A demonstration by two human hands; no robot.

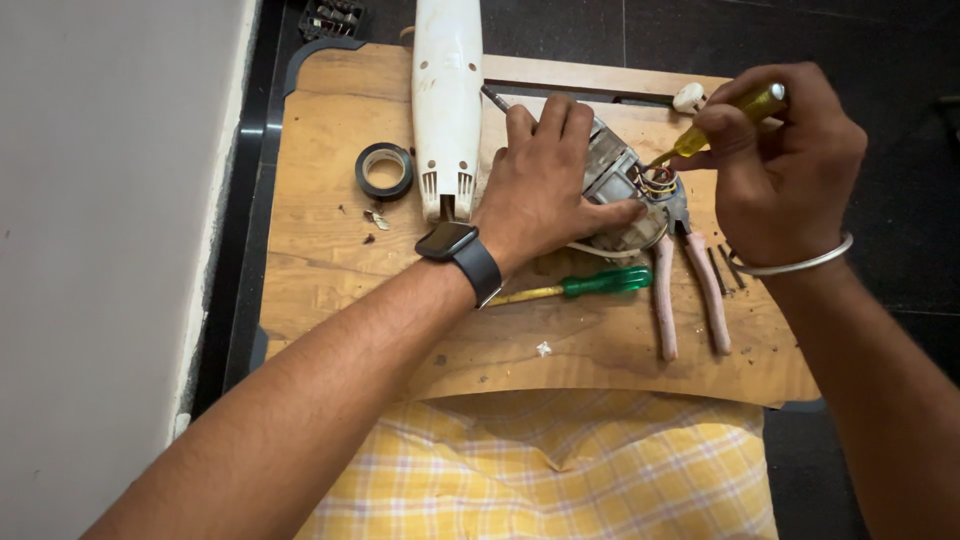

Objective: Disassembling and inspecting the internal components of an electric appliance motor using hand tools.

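So the person's got a small grey metal electric motor with copper windings (622, 190) sitting roughly in the middle of a scuffed wooden board (330, 280). The left hand (545, 185) is clamped over the motor's left side, fingers curled on top and the thumb stretched along its front edge, pressing it down. The right hand (780, 160) is on the motor's right, fingers pinched tight around a yellow translucent-handled screwdriver (725, 122), whose tip pokes in at the coloured wires on the motor's right end.

Just in front of the motor lies a green-handled screwdriver (585, 286), and right next to the motor's right end are pliers with pink rubber grips (690, 290), handles pointing toward the person. Left of the motor there's a long white plastic housing (447, 100) running away up the board, and further left of that a roll of black electrical tape (384, 170).
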